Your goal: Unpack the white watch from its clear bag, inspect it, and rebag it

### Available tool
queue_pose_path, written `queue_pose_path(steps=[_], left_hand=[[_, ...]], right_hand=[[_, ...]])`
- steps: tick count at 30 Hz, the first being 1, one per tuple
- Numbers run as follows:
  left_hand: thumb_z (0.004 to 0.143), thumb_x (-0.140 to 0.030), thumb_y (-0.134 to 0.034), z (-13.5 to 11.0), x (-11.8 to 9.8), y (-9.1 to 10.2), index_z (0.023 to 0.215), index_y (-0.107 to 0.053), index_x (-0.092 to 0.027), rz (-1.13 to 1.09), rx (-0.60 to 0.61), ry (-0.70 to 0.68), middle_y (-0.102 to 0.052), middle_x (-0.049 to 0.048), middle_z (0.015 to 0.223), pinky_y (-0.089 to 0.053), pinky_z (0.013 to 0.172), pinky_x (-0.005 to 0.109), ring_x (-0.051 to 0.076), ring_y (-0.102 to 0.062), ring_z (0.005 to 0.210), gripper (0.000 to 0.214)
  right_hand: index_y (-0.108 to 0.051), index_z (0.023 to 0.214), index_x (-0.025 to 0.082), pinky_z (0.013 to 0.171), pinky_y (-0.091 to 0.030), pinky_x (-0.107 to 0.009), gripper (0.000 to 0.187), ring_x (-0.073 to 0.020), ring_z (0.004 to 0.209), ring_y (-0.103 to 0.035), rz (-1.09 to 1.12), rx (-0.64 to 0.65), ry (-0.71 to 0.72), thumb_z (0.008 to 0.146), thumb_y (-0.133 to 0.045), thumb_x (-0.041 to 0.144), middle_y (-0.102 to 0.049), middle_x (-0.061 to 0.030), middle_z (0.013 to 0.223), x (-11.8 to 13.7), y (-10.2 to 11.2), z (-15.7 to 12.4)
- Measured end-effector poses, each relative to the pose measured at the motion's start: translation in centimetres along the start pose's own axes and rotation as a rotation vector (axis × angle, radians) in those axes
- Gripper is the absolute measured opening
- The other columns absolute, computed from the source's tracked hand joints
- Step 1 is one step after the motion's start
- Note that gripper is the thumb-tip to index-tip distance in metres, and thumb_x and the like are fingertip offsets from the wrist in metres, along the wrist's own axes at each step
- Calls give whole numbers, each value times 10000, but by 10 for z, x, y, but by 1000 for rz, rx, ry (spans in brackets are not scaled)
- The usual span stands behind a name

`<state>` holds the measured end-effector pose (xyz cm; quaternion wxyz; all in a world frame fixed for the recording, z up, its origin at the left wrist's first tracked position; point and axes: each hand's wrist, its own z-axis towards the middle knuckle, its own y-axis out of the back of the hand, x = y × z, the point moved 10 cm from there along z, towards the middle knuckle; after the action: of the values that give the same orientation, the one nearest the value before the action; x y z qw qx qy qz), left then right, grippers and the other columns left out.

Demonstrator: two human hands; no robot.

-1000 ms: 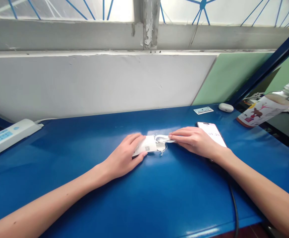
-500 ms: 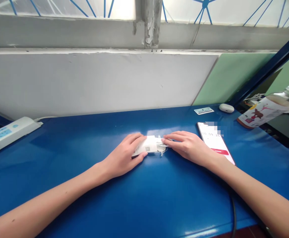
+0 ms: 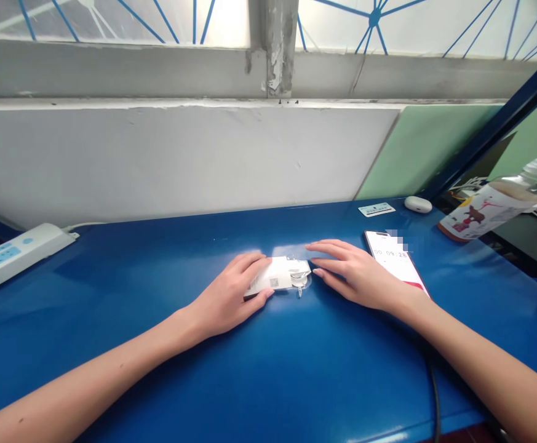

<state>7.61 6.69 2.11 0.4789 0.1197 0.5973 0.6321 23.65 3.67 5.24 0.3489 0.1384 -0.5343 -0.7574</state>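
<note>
Arms are bare as far as the view reaches, long and slim, widening evenly back from narrow wrists (image 3: 194, 318). Left forearm (image 3: 93, 384) has two small moles (image 3: 21, 421), one about midway, one farther from the wrist; right forearm (image 3: 480, 360) looks smooth. Left hand (image 3: 231, 292) and right hand (image 3: 354, 274) also bare: slender, tapering fingers (image 3: 330, 250), thumbnails (image 3: 318, 272) visible, fine detail too small.

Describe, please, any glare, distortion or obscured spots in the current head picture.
Head view: the windows look washed out; head view: pale glare lies on the blue table beyond the white packet; head view: a pixelated patch covers part of the phone; head view: the bottle leans, perhaps from lens distortion.
</note>
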Motion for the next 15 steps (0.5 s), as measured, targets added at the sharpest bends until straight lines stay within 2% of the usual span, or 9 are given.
queue_pose_path(steps=[2,7,15], left_hand=[[974,-351,-529,0,-1,0,1404,-467,-166,6,0,-7,-527,156,1385,-459,1065,483,312,-504,1287,472],[977,-348,-529,-1,0,0,1401,-463,-174,19,-11,-13,-526,149,1382,-469,1061,468,303,-503,1285,463],[985,-341,-532,-1,-2,0,1407,-473,-175,20,-30,-54,-530,150,1385,-466,1071,458,297,-504,1292,457]], right_hand=[[-710,1098,169,1032,-506,-479,251,-301,1238,-584,36,16,-11,984,-501,248,-629,-137,1337,1,-3,0],[-625,1263,155,1069,-475,-479,343,-300,1326,-505,128,91,-36,983,-507,314,-505,-167,1466,7,-19,-2],[-538,1347,113,1152,-350,-524,533,-345,1488,-230,194,212,-39,959,-523,479,-250,-203,1613,23,-30,-1]])
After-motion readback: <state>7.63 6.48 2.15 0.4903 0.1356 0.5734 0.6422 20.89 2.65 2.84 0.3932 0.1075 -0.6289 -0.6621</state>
